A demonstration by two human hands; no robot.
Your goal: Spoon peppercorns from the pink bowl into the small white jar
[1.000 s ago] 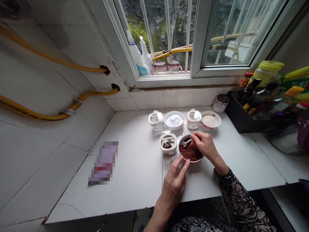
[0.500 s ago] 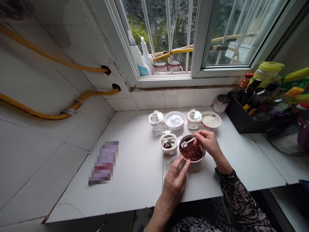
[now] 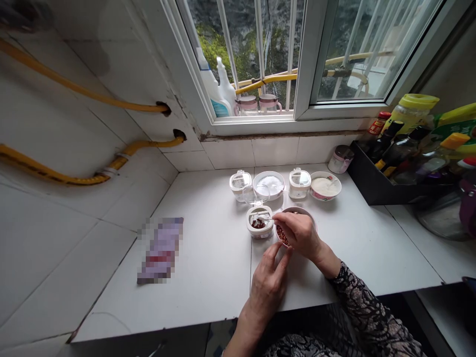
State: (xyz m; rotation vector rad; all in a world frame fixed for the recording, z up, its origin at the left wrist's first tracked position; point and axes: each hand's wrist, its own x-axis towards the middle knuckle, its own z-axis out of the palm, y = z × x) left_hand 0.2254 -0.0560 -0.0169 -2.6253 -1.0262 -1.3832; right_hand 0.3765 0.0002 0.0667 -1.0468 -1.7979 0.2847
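Note:
My right hand (image 3: 300,232) is closed on the handle of a small white spoon (image 3: 266,218), whose end is inside an open, clear-and-cream seasoning jar (image 3: 260,232). Dark red peppercorns lie in that jar. Just to its right stands a pink-rimmed bowl (image 3: 304,210) of the same peppercorns, mostly covered by my right hand. With fingertips at the bowl's near rim, my left hand (image 3: 270,277) holds it in place. The jar's clear lid (image 3: 256,194) is flipped up at the back.
Behind are two more seasoning jars (image 3: 240,184) (image 3: 299,183), a bowl of white granules (image 3: 268,185) and a flowered bowl (image 3: 326,194) of pale granules. A black bin (image 3: 386,191) of bottles stands at right. A blurred purple packet (image 3: 161,250) lies at left.
My right hand has moved left with the spoon, from over the peppercorn bowl to the open jar. My left hand stays at the bowl's rim.

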